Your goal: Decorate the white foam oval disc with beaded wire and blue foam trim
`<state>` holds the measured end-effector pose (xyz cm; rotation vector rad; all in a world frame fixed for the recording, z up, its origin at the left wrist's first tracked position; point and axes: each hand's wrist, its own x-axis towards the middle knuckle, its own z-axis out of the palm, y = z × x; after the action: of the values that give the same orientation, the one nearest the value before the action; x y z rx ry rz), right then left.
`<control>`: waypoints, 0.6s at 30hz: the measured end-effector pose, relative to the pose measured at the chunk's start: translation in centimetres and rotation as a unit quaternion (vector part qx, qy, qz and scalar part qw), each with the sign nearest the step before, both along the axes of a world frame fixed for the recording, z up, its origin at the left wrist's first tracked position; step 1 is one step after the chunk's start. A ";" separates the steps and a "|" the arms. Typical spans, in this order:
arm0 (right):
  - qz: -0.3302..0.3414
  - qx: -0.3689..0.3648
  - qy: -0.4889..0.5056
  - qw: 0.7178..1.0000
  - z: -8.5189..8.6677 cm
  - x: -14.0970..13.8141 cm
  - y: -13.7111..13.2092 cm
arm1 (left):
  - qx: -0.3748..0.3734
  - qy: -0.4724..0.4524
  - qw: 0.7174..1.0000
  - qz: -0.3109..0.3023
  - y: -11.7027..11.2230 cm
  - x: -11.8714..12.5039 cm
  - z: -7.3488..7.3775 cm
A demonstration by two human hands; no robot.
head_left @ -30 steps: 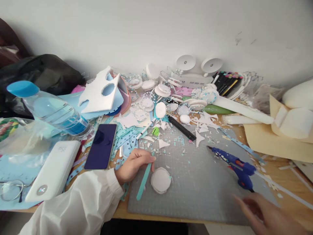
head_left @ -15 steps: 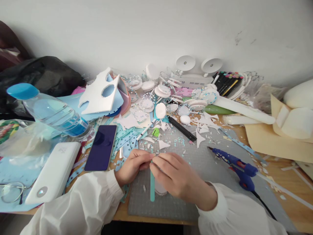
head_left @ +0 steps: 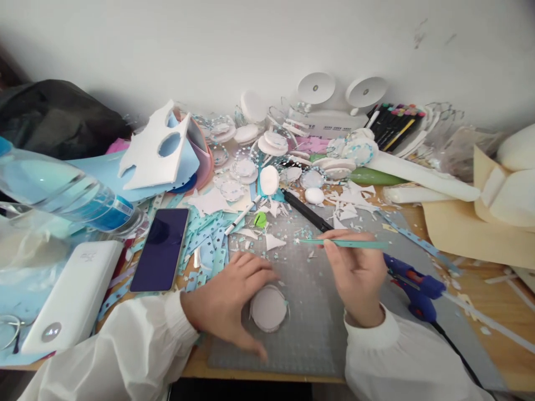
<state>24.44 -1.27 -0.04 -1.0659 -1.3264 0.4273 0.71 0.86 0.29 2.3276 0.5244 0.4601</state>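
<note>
Tweezers (head_left: pixel 359 244) sit pinched in the right hand (head_left: pixel 358 275), left hand (head_left: pixel 232 295) spread wide beside a disc (head_left: pixel 268 308).

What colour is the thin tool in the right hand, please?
The thin tool in the right hand is turquoise, clearest in the head view.

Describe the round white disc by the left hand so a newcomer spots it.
Find the grey cutting mat at the front. On its left part, the spread left hand curves around one side of the round white disc. Unlike the clustered discs at the back, it lies alone near the mat's front edge.
</note>
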 end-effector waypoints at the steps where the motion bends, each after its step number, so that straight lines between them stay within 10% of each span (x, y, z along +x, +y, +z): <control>1: 0.004 -0.011 0.029 1.000 0.0 0.0 0.0 | 0.027 0.029 0.999 -0.013 0.0 0.1 -0.2; 18: 0.141 -0.065 0.071 0.985 1.8 -1.6 -2.2 | 0.134 -0.140 0.979 0.059 -0.6 0.0 -0.8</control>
<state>22.81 -3.47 1.77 -0.9368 -1.3394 0.7965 0.70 0.25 -0.53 2.4343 0.4899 0.9515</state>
